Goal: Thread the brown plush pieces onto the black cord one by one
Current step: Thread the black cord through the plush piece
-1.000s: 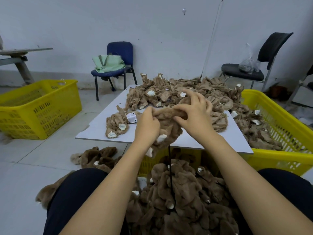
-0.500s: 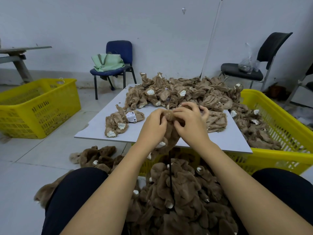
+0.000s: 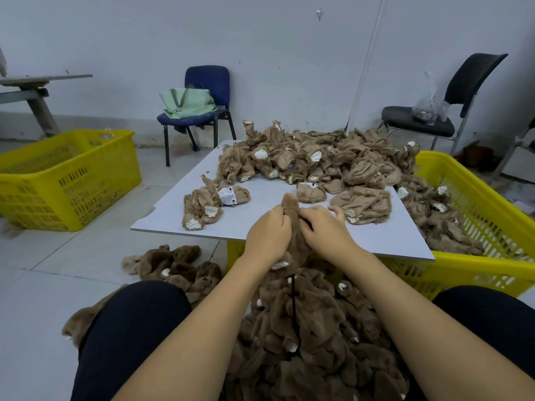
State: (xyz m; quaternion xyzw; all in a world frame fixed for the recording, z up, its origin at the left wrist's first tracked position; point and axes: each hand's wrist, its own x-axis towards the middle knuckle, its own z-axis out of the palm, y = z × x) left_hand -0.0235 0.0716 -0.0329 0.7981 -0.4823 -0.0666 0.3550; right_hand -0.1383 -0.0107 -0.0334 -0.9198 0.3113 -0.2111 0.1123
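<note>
both hands were together over the near edge of the board (image 3: 179, 224). left hand (image 3: 267, 237) and right hand (image 3: 324, 233) each gripped the same plush piece (image 3: 291, 206), fingers curled into it from either side; its top stuck up between them. the cord (image 3: 293, 302) hung straight down from under the piece into the strung pile (image 3: 312, 337) between the knees. cord tip hidden inside the hands, so could not tell whether it was through the piece.

risks, as judged: tip could slip back out of the fabric if either grip eased, since the hanging pile seemed to pull the cord down. fur could hide the hole and the tip could catch in the pile of the fabric instead.

room: loose pieces (image 3: 318, 163) covered the far half of the board, a small clump (image 3: 202, 209) lay to the left; bare board just ahead of the hands. yellow crate (image 3: 492, 204) sat close on the right, under the board edge. second crate (image 3: 69, 180) well apart on the left. downward room for sliding the piece looked free along the cord.
</note>
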